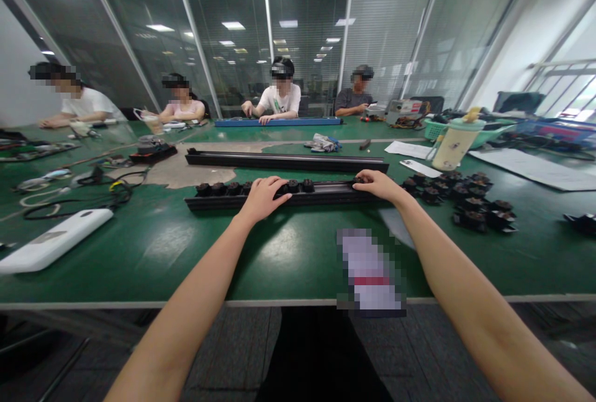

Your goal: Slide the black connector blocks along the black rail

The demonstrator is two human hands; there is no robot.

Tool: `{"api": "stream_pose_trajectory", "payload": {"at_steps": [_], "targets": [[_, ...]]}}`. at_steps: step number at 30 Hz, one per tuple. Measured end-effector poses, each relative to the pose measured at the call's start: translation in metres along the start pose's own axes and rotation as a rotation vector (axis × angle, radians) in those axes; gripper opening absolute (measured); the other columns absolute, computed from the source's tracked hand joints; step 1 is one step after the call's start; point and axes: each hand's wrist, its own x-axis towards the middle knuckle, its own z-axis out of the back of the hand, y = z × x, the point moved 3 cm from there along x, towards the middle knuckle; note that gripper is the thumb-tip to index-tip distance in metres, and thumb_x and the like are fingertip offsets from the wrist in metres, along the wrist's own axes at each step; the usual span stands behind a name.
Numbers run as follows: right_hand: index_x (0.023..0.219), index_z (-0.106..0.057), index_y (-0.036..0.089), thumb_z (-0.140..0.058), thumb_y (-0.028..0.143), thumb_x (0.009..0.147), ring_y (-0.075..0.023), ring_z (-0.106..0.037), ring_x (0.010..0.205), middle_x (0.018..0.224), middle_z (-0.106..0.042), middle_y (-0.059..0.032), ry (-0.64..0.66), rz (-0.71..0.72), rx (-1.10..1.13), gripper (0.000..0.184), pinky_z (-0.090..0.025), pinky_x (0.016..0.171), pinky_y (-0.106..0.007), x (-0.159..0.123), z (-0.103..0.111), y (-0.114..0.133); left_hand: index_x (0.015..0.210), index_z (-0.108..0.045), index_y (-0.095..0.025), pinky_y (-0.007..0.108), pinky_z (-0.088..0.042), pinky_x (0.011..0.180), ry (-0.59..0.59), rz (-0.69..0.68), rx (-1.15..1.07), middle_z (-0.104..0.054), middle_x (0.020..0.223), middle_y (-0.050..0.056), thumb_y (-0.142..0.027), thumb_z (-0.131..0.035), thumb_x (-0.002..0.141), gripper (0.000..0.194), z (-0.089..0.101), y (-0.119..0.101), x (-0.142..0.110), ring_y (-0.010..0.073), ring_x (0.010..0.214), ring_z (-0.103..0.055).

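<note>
A long black rail [326, 197] lies across the green table before me, its channel facing up. Several black socket-like modules [235, 188] sit in a row in its left and middle part. My left hand [264, 196] rests over that row, fingers stretched out and thumb apart along the rail's front edge. At the rail's right end, my right hand [376, 184] pinches a small black module [359, 181] at the channel, mostly covered by the fingers. Several loose black modules [475, 203] are heaped to the right of that hand. Behind lies a second black rail [288, 160].
A pixelated phone-like object [370, 271] lies near the front edge. A white power bank [58, 240] and cables [116, 187] are at left. A tumbler [456, 144], papers [535, 169] and a green basket [435, 130] stand right. Several people sit across the table, one at a blue bar [279, 122].
</note>
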Motion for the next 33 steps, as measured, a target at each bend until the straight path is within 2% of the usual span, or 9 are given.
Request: {"api": "stream_pose_trajectory", "payload": {"at_steps": [14,33], "targets": [[0.094,-0.066,0.021,-0.067,0.042,0.074,-0.0192,-0.053,0.074,0.075,-0.055,0.0007,-0.044,-0.016,-0.041,0.029,-0.038,0.071,-0.032,-0.0035,0.0019,0.0060,0.137,-0.064,-0.024,0.048,-0.035,0.116,0.001,0.004,-0.005,-0.065,0.142,0.011,-0.048,-0.055,0.102,0.043,0.0009,-0.0006,0.0000,0.0293,0.133,-0.058],[0.093,-0.065,0.021,-0.068,0.040,0.072,-0.0189,-0.052,0.074,0.076,-0.058,0.0001,-0.075,-0.039,-0.037,0.028,-0.041,0.071,-0.032,-0.0083,0.0042,0.0100,0.136,-0.065,-0.025,0.047,-0.035,0.116,-0.002,0.009,-0.010,-0.065,0.141,0.010,-0.049,-0.051,0.104,0.043,-0.0004,-0.0004,0.0007,0.0287,0.133,-0.058]]}}
